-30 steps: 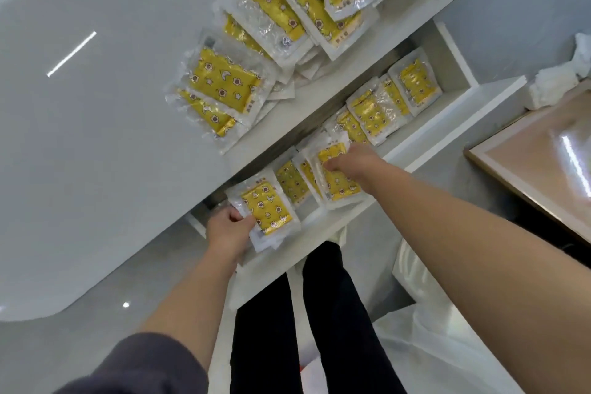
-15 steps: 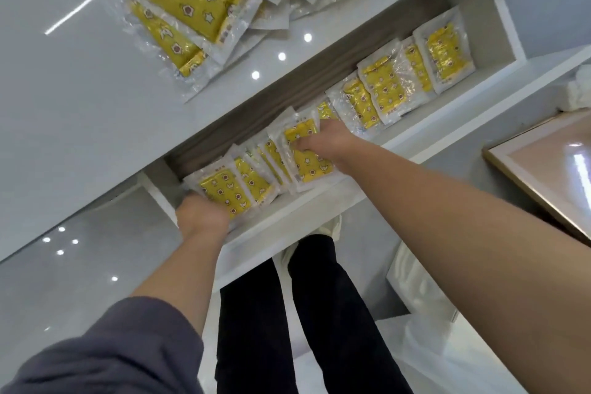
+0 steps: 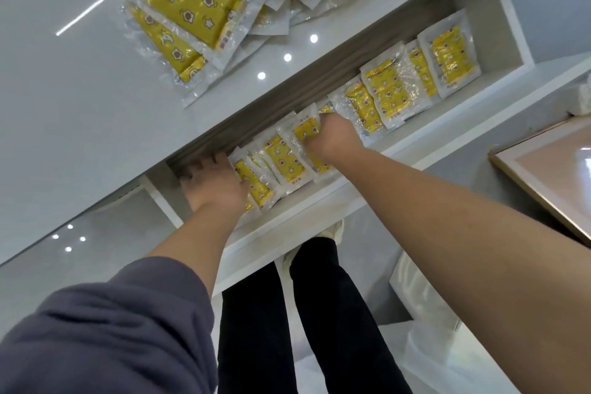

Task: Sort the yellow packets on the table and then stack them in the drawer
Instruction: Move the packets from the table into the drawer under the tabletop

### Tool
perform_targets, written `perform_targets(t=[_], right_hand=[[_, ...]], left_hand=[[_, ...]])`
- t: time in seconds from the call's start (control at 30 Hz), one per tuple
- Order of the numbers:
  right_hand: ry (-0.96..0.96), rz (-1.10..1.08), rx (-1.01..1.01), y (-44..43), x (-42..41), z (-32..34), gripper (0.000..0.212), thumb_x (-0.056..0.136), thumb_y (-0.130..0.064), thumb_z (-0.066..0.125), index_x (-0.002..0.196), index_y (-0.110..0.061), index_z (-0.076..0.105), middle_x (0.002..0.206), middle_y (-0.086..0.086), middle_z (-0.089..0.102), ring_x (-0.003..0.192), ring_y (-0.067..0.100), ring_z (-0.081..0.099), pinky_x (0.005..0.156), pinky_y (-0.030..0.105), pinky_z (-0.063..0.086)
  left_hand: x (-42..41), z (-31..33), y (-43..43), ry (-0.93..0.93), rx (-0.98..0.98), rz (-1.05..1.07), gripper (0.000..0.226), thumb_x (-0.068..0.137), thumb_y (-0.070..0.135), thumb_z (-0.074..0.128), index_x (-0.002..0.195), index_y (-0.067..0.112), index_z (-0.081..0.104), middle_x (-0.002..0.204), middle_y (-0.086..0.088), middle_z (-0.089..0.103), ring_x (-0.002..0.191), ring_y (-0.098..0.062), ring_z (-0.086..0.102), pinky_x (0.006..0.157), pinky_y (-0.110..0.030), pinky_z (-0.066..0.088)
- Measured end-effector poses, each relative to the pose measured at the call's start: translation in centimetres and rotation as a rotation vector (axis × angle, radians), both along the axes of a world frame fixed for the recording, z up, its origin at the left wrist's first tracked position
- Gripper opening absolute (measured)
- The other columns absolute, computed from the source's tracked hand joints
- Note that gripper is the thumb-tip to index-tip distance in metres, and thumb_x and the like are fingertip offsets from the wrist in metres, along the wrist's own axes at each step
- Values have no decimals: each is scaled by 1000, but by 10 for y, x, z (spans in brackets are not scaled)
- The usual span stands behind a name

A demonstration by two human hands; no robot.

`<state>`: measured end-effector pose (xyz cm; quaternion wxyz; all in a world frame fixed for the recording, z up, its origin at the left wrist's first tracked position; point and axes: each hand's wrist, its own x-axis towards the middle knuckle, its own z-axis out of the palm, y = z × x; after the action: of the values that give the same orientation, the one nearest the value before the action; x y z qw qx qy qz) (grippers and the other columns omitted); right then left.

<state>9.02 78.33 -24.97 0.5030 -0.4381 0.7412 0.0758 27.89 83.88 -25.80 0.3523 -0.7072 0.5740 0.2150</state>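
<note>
Just the head view to go on here. The drawer [image 3: 307, 213] runs diagonally through the middle of the frame, pulled out from under the worktop [image 3: 64, 112]. The packets [image 3: 283, 160] stand in it as a leaning, overlapping row from centre-left up toward the upper right. A loose pile [image 3: 188, 6] of them sits on the worktop at the upper left.

The left grip [image 3: 214, 185] is wide, with fingers spread and pressed against the left end of the row. The right grip [image 3: 332, 137] is narrow. It curls over the top edges of packets mid-row and holds them. The fingertips are buried, so I can't tell how many it has.

My read is that the step in hand is squaring up the left half of the row.

- Treat the left grip as a bookend. Keep it flat and low so the end packet can't slump under it.
- Slide the right grip's handful sideways into that bookend rather than lifting it, so everything leans the same way.
- That clear film looks slick, so I'd expect packets to skate over each other. Slow, even pressure beats a shove.
- Snug the row up against the bunch [image 3: 390, 96] at the upper right, since the pile will need room too.
</note>
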Motion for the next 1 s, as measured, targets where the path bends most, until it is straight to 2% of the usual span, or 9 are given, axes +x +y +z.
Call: perform_targets(t=[0.17, 0.3, 0.47, 0.57, 0.63, 0.73, 0.83, 0.9, 1.0], right_hand=[[40, 104, 6, -3, -16, -3, 16, 87, -19, 63, 96, -11, 54, 83, 2, 56, 87, 25, 60, 57, 25, 43], [58, 78, -5, -13, -33, -2, 66, 90, -22, 66, 147, -8, 35, 139, 12, 51, 122, 29, 53, 85, 31, 46], [243, 139, -88, -19, -44, -8, 50, 87, -18, 65, 133, -12, 46, 118, 11, 58, 103, 30, 59, 70, 35, 47], [364, 205, -201, -13, -42, -7, 53, 85, -14, 65, 134, -12, 46, 126, 13, 49, 110, 33, 53, 72, 37, 45], [378, 189, -248, -7, -37, 0, 51, 84, -12, 60, 133, -10, 47, 129, 14, 47, 111, 33, 51, 77, 39, 47], [233, 80, -266, 2, -24, 27, 41, 88, -14, 55, 128, -10, 52, 125, 11, 53, 106, 29, 56, 81, 39, 50], [69, -101, -268, 4, -7, 72, 24, 92, -15, 52, 115, -16, 61, 102, -3, 62, 89, 16, 59, 77, 33, 50], [2, -209, -273, -1, 6, 103, 17, 94, -15, 52, 106, -18, 63, 88, -11, 59, 79, 6, 56, 73, 26, 48], [-110, -384, -274, -18, 32, 136, 11, 93, -15, 53, 97, -20, 62, 87, -9, 62, 78, 8, 60, 70, 22, 50]], left_hand=[[-12, -12, -6, 68, -77, -53, 43, 93, 36, 51, 130, 15, 46, 129, -12, 49, 119, -34, 47, 98, -47, 36], [-15, -14, -8, 95, -71, -30, 46, 94, 37, 51, 133, 16, 42, 131, -11, 47, 120, -33, 45, 98, -47, 36], [-10, -14, -16, 33, -36, -9, 62, 91, 51, 52, 139, 16, 33, 137, -12, 43, 124, -33, 44, 99, -45, 34], [-10, -9, -19, 42, -16, -44, 62, 91, 51, 51, 139, 16, 34, 139, -10, 42, 128, -32, 41, 102, -48, 34], [-14, 7, -21, 125, -19, -33, 52, 93, 46, 50, 134, 16, 40, 133, -11, 48, 121, -31, 48, 94, -44, 39], [-22, 53, -25, 524, -37, 147, 24, 94, 32, 49, 112, 18, 57, 106, -5, 63, 96, -25, 61, 80, -36, 50], [-23, 110, -30, 855, -149, 313, 9, 91, 22, 54, 89, 22, 64, 83, 8, 65, 78, -11, 61, 72, -29, 52], [-17, 138, -42, 870, -315, 439, 9, 89, 16, 56, 87, 22, 62, 81, 9, 64, 75, -5, 59, 65, -15, 44], [2, 153, -75, 746, -524, 839, 23, 85, 17, 60, 106, 19, 53, 104, 2, 58, 89, -11, 57, 65, -10, 37]])
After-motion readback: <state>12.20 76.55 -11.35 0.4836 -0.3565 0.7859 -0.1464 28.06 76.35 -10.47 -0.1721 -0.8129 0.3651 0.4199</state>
